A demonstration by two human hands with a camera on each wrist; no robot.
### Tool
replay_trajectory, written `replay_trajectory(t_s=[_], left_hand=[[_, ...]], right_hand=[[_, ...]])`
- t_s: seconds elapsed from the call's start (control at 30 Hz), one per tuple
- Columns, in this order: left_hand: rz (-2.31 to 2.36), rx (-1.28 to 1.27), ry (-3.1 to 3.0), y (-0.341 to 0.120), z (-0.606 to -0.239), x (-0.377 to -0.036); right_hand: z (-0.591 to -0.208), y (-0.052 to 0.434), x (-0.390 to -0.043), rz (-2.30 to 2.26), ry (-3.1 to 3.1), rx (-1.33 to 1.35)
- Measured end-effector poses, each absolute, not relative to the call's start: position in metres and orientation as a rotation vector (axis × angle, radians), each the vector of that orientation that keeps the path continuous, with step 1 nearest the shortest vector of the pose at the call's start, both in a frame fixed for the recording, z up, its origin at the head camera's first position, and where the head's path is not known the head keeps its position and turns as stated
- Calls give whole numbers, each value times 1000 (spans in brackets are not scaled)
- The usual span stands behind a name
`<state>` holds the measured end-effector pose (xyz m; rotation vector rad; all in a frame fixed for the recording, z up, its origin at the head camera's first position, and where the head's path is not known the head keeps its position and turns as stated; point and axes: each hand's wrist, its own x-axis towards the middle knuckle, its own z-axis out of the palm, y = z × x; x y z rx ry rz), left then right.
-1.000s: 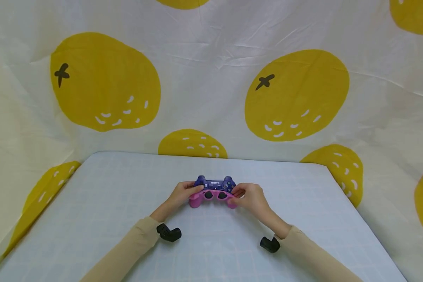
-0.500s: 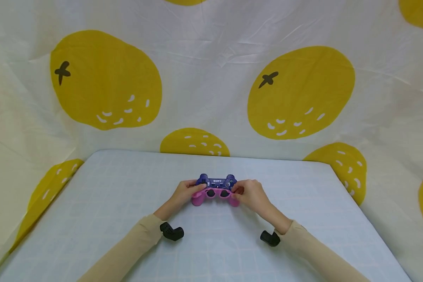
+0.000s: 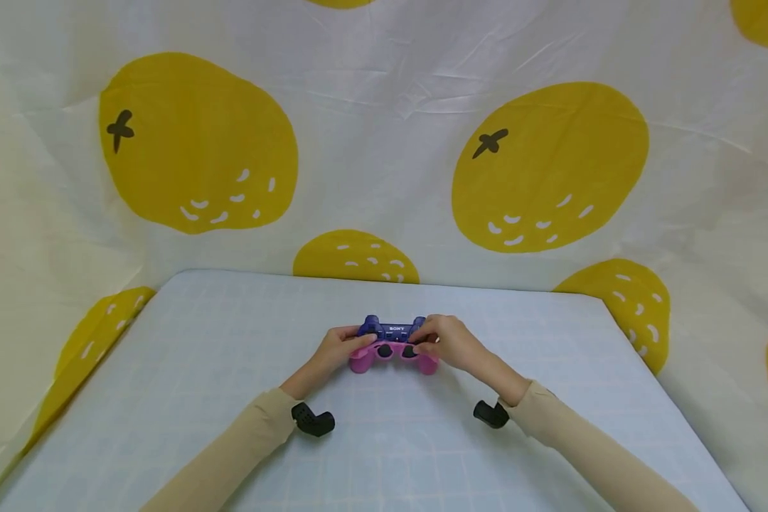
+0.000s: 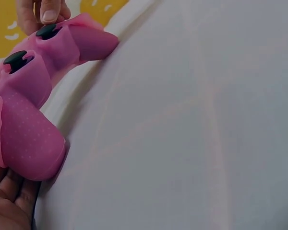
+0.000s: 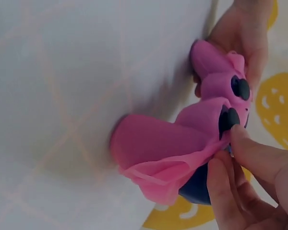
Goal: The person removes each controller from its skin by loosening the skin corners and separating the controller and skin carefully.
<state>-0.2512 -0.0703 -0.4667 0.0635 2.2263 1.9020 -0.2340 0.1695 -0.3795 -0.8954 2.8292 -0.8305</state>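
Blue game controller (image 3: pixel 393 333) positioned at mid-table, near the far half of the pale grid-patterned table mat (image 3: pixel 230 398), held between both hands just above or on the surface; contact with the mat not determinable from the head view. Pink silicone cover (image 3: pixel 392 358) fitted over the near grips and around the two black thumbsticks; far edge of the blue body bare, with white lettering visible.

Left hand (image 3: pixel 338 350) curled round the left grip, thumb laid on the upper face of the cover. Left wrist view: fingers (image 4: pixel 12 191) tucked under the pink grip (image 4: pixel 31 143).

Right hand (image 3: pixel 446 343) closed on the right side, thumb and fingertips pinching a loosened, wrinkled flap of the pink cover (image 5: pixel 163 177) beside the right thumbstick (image 5: pixel 229 120). Dark blue body exposed beneath the flap.

Beige sleeves on both forearms, black wrist-mounted camera (image 3: pixel 312 419) at each cuff. White backdrop cloth with yellow fruit print (image 3: pixel 198 142) behind the table.
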Motion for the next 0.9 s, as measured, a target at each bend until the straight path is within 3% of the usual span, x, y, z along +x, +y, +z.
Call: replay_trajectory(t_s=[0.57,0.9], left_hand=[[1820,134,2347,-72,-466,-254],[1804,209,2365,-72,-465,-256]], right_hand=[[-385,153,-230,-607,2999,-894],[-386,151,-228,-694,2995,-651]])
